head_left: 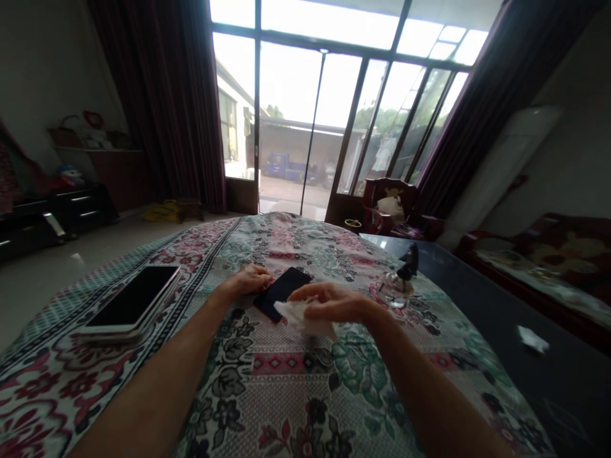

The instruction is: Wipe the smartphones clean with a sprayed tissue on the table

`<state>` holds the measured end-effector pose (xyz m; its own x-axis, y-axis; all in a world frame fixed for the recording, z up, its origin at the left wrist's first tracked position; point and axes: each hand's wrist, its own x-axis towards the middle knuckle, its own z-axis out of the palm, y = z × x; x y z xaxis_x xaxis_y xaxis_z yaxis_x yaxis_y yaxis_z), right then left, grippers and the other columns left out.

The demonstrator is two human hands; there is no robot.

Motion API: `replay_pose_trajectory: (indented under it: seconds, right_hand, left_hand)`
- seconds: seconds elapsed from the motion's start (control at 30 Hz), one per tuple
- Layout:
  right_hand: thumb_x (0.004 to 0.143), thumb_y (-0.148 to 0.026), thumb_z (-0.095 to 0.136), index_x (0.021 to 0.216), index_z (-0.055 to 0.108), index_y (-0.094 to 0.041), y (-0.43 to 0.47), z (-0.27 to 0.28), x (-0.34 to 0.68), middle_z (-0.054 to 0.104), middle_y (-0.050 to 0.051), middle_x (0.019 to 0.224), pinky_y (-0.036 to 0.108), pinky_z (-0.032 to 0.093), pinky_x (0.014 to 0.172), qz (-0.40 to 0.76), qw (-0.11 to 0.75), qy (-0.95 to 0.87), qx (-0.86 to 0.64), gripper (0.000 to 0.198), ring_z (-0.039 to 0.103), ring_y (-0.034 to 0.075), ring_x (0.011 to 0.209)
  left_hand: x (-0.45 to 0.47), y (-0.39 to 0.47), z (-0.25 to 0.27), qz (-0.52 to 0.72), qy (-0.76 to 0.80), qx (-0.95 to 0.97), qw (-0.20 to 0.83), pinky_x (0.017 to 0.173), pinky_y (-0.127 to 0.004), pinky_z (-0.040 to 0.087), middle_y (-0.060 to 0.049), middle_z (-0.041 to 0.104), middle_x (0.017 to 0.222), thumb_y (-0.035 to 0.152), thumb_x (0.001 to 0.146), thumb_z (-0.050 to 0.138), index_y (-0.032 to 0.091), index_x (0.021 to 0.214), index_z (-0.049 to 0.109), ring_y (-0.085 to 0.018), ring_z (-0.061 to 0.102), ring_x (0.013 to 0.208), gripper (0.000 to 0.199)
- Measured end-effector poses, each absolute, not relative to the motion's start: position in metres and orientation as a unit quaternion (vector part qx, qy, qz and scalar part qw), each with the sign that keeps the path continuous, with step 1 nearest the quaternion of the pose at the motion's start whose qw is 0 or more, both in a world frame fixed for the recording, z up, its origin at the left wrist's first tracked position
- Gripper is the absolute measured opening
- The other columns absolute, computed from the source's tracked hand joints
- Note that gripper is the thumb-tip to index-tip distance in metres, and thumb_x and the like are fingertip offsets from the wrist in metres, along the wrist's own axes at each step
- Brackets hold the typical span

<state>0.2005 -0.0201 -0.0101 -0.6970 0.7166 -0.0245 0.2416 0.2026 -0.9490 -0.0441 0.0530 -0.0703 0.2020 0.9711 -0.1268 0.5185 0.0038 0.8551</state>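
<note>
Centrally on the patterned tablecloth (296, 401) lies a dark phone (281, 289), well in from the cloth's edges. The left hand (251, 278) has its fingers curled at the phone's left edge; whether they grip or merely touch, I cannot tell. The right hand (334, 302) has its fingers bent closed on a white tissue (305, 315), at the phone's near right edge. Stretches of cloth separate the phone from the stacked tablets (131, 302) leftward and the spray bottle (396, 289) rightward.
</note>
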Motion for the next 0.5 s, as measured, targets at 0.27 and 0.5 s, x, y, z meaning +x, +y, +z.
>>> replay_pose_trajectory:
  seconds: [0.27, 0.5]
  right_hand:
    - [0.072, -0.021, 0.064, 0.086, 0.074, -0.021, -0.015, -0.015, 0.200, 0.074, 0.003, 0.084, 0.021, 0.051, 0.054, 0.479, 0.328, -0.670, -0.463, 0.017, 0.067, 0.014, 0.069]
    - [0.060, -0.013, 0.061, 0.069, 0.062, -0.018, -0.010, -0.048, 0.157, 0.060, -0.001, 0.057, 0.020, 0.044, 0.044, 0.490, 0.303, -0.582, -0.573, 0.010, 0.058, 0.014, 0.051]
  left_hand:
    - [-0.039, 0.036, -0.058, 0.261, 0.614, 0.672, 0.321, 0.059, -0.029, 0.037, -0.002, 0.054, 0.050, 0.024, 0.060, 0.063, 0.019, 0.057, 0.065, -0.023, 0.058, 0.068, 0.007]
    - [-0.030, 0.021, -0.048, 0.249, 0.630, 0.661, 0.322, 0.062, -0.034, 0.036, -0.004, 0.042, 0.040, 0.018, 0.058, 0.067, 0.021, 0.040, 0.046, -0.031, 0.060, 0.072, 0.028]
